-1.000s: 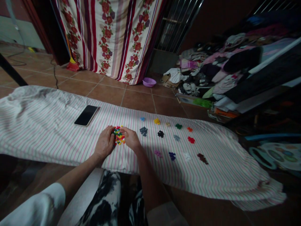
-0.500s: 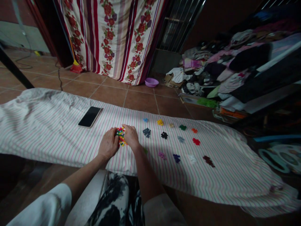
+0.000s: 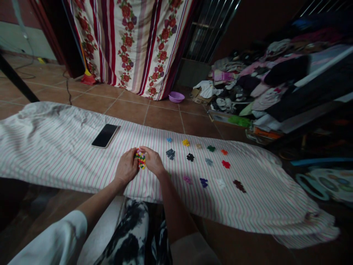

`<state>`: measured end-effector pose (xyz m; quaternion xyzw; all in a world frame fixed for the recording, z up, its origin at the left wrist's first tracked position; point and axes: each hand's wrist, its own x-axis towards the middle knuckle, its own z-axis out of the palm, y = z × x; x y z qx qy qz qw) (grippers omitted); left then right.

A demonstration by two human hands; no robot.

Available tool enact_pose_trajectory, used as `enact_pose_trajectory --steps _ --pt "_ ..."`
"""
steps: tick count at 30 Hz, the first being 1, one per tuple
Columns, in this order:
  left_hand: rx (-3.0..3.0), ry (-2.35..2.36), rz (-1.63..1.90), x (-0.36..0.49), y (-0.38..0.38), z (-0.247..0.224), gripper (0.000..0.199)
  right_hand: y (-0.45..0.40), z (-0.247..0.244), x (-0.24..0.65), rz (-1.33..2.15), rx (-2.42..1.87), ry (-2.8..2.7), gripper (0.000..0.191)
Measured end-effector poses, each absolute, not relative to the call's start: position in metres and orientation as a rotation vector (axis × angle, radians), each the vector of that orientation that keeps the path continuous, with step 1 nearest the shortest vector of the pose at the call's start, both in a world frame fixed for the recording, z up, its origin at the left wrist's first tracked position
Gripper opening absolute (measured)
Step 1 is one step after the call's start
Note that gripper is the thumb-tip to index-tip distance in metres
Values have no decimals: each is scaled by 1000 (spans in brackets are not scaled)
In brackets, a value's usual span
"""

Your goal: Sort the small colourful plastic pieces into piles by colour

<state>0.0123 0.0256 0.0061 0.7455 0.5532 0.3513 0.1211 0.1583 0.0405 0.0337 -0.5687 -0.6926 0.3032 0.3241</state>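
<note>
Between my two hands lies a pile of small mixed-colour pieces (image 3: 141, 159), red, yellow, green, pink and white, too small to name exactly. My left hand (image 3: 127, 166) rests on the cloth with its fingers extended along the pile's left side. From the right, my right hand (image 3: 153, 160) curves around the pile, its fingers reaching across the far edge. Neither hand lifts anything. To the right sit sorted single-colour heaps, among them a dark grey heap (image 3: 170, 154), a black heap (image 3: 190, 157), a yellow heap (image 3: 186, 142) and a brown heap (image 3: 239, 186).
A striped cloth (image 3: 68, 162) covers the low surface. A phone (image 3: 105, 135) lies left of my hands. Beyond, on the tiled floor, stand a purple basin (image 3: 176, 97) and a floral curtain (image 3: 138, 48). Clothes (image 3: 248, 81) are heaped at the right.
My hands have drawn closer together around the mixed pile, which looks narrower and more compact. The view has shifted slightly.
</note>
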Motion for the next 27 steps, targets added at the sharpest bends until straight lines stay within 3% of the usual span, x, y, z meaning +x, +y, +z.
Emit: enact_pose_trajectory --steps 6,15,27 --pt "2142 1650 1032 11 25 7 45 35 42 183 658 -1605 -1758 36" --pt "2228 1604 1004 11 27 5 36 32 40 173 506 -1788 -2001 24" --pt "2299 1619 1019 12 28 -1 35 35 37 171 493 -1746 -2079 22"
